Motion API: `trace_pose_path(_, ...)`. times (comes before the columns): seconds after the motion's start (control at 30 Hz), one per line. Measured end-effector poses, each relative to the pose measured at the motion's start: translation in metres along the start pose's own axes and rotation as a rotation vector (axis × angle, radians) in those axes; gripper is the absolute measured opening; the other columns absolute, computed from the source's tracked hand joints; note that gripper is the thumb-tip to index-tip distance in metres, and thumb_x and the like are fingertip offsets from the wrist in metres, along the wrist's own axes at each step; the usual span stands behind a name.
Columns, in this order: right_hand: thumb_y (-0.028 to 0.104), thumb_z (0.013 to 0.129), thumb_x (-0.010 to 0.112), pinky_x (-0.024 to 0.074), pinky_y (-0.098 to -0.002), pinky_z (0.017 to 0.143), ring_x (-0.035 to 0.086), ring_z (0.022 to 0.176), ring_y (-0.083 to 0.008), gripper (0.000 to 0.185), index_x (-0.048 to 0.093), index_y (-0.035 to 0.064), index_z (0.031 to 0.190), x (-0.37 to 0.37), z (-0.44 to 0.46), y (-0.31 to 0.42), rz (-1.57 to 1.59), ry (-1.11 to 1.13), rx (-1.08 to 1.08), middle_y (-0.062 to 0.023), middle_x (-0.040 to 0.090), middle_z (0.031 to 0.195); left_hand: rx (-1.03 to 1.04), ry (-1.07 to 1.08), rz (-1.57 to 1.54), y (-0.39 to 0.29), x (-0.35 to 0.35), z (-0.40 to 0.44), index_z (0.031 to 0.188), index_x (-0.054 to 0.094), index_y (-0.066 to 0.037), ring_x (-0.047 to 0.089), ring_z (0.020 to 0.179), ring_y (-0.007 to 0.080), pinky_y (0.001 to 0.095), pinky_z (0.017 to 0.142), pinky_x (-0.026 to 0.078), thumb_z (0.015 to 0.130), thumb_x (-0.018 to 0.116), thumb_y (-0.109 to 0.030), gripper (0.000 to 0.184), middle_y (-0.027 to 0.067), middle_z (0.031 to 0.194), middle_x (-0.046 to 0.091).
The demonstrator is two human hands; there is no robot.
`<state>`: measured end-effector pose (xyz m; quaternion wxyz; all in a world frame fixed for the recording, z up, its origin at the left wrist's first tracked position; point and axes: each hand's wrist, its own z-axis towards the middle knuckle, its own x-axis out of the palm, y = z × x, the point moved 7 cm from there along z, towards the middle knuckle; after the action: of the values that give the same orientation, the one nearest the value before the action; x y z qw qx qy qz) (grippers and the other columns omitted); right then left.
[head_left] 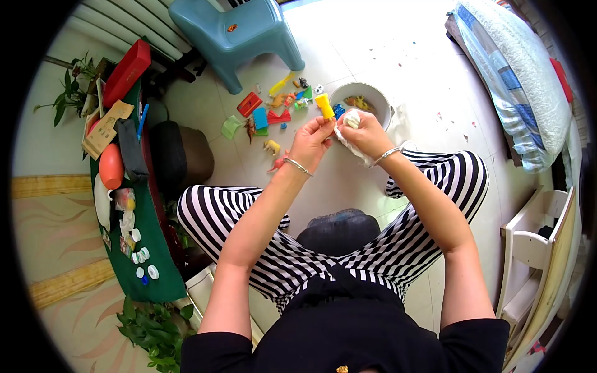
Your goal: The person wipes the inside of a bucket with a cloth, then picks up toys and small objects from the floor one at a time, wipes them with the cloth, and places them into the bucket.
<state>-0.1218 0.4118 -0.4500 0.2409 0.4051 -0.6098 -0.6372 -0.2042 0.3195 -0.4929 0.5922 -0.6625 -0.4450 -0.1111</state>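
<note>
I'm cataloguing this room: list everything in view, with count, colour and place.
yellow toy: one, yellow, upper centre
cloth: one, white, upper centre
bucket: one, whitish, upper centre
floor toys: many, multicoloured, left of bucket
stool: one, blue-grey, upper left
table: one, green-topped, left
lids: several, mostly white, on table
plants: several, green, left
seat: one, black, centre
cushion: one, blue-white, upper right
trousers: one pair, black-and-white, centre
left hand: one, bare, gripping yellow toy
right hand: one, bare, gripping cloth

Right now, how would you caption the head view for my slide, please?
Left hand holding a yellow toy, right hand a white cloth, near a bucket and scattered toys on the floor.
</note>
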Motion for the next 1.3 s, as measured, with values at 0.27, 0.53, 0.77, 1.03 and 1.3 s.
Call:
trace_pose_path(0.27, 0.017, 0.075, 0.059, 0.0447, -0.0269, 0.056, 0.056, 0.060, -0.0104, 0.015, 0.062, 0.0023, 0.075, 0.007, -0.012, -0.007, -0.244, 0.077, 0.020, -0.0047, 0.061, 0.065, 0.052, -0.146, 0.450, -0.002, -0.017, 0.004, 0.087, 0.059, -0.007, 0.054, 0.067, 0.0059, 0.0184, 0.056, 0.041, 0.083, 0.062, -0.016, 0.011, -0.0001, 0.077, 0.060)
trace_pose_path(0.53, 0.016, 0.076, 0.063, 0.0404, -0.0265, 0.051, 0.052, 0.055, -0.0106, 0.016, 0.060, 0.0010, 0.073, 0.017, -0.012, -0.075, 0.201, 0.013, 0.377, -0.0035, 0.058, 0.065, 0.023, -0.163, 0.740, 0.031, -0.033, 0.027, 0.087, 0.059, -0.005, 0.054, 0.061, 0.0039, 0.0171, 0.051, 0.042, 0.082, 0.063, -0.020, 0.016, -0.0009, 0.072, 0.061)
trace_pose_path(0.77, 0.013, 0.077, 0.062, 0.0355, -0.0241, 0.041, 0.050, 0.052, -0.0100, 0.005, 0.060, 0.0088, 0.079, 0.000, -0.006, -0.138, 0.570, -0.297, 0.621, -0.0018, 0.058, 0.067, -0.118, -0.188, 0.809, 0.084, -0.041, 0.092, 0.091, 0.059, -0.003, 0.057, 0.064, 0.0057, 0.0180, 0.050, 0.044, 0.083, 0.062, -0.018, 0.017, 0.0018, 0.079, 0.064)
trace_pose_path(1.03, 0.011, 0.077, 0.060, 0.0334, -0.0238, 0.037, 0.049, 0.046, -0.0104, 0.004, 0.060, 0.0089, 0.081, -0.032, -0.016, -0.194, 0.713, -0.632, 0.585, -0.0020, 0.058, 0.065, -0.230, -0.062, 0.704, 0.153, -0.040, 0.133, 0.111, 0.054, 0.002, 0.061, 0.083, 0.0141, 0.0240, 0.068, 0.052, 0.086, 0.053, -0.004, 0.027, 0.0095, 0.101, 0.062)
trace_pose_path(1.3, 0.010, 0.075, 0.062, 0.0343, -0.0245, 0.038, 0.048, 0.048, -0.0097, 0.006, 0.059, 0.0087, 0.081, 0.026, -0.014, -0.185, 0.680, -0.446, 0.606, -0.0007, 0.057, 0.065, -0.160, -0.306, 0.571, 0.127, -0.089, 0.062, 0.105, 0.057, 0.000, 0.062, 0.076, 0.0128, 0.0229, 0.062, 0.052, 0.086, 0.053, -0.008, 0.021, 0.0073, 0.094, 0.063)
